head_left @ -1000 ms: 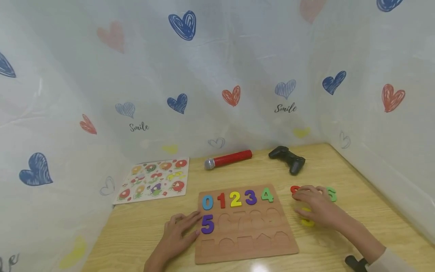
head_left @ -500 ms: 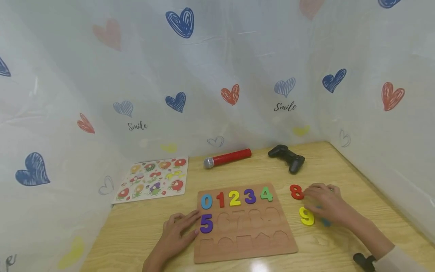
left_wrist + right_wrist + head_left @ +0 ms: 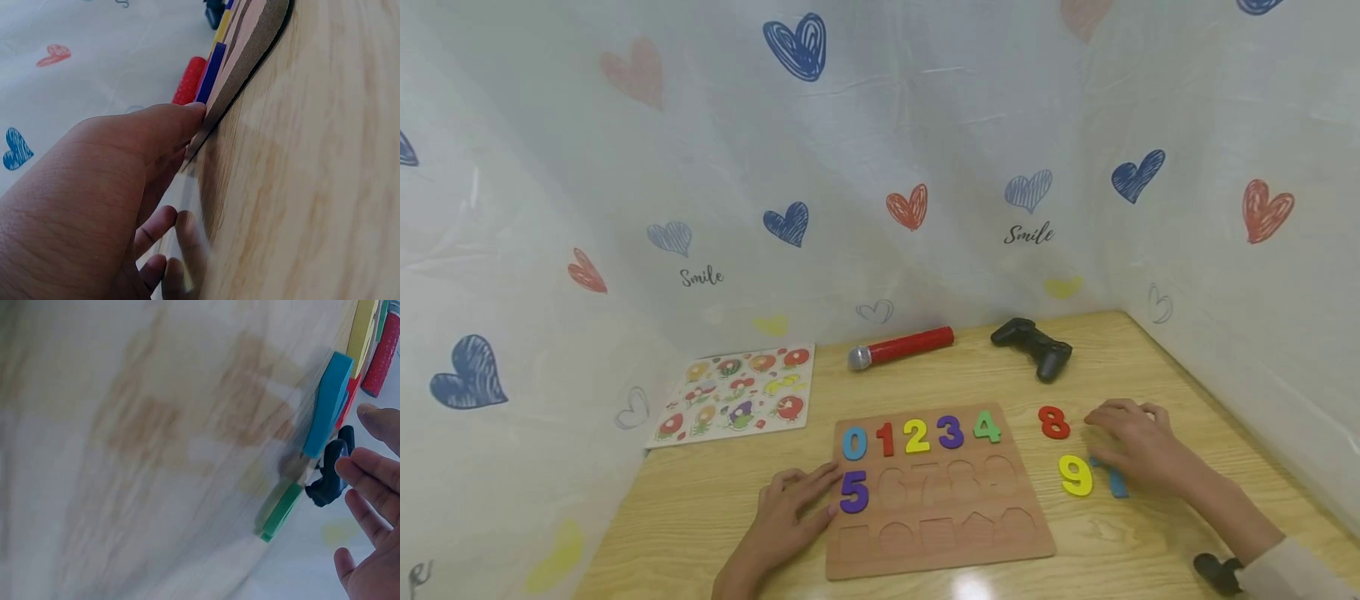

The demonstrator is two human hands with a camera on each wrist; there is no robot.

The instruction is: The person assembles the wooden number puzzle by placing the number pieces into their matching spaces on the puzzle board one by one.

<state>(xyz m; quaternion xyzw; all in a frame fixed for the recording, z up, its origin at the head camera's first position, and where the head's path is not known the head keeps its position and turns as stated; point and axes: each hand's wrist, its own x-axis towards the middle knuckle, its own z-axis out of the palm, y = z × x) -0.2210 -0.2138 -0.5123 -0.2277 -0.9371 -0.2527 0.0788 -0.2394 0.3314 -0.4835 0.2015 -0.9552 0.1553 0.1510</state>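
The left hand (image 3: 786, 517) lies at the left edge of a wooden number board (image 3: 940, 562), its fingers and thumb touching the edge beside the purple 5 (image 3: 854, 492). On the board's top row sit a blue 0 (image 3: 854, 443), red 1, yellow 2, purple 3 and green 4 (image 3: 987, 427). To the right of the board, the right hand (image 3: 1142, 446) hovers with loosely spread fingers over a blue 7 (image 3: 1118, 484) and a green 6 (image 3: 282, 511), which is hidden beneath it in the head view. A red 8 (image 3: 1054, 422) and yellow 9 (image 3: 1076, 476) lie left of its fingertips.
Behind the board lie a red microphone (image 3: 910, 346) and a black game controller (image 3: 1033, 347). A fruit puzzle board (image 3: 737, 396) is at the back left. Heart-printed sheeting (image 3: 850, 167) encloses the table (image 3: 700, 508) behind and at both sides.
The right hand has moved to the right, off the red 8 and yellow 9, uncovering part of the blue 7 and covering the green 6. The left hand stays at the board's edge.
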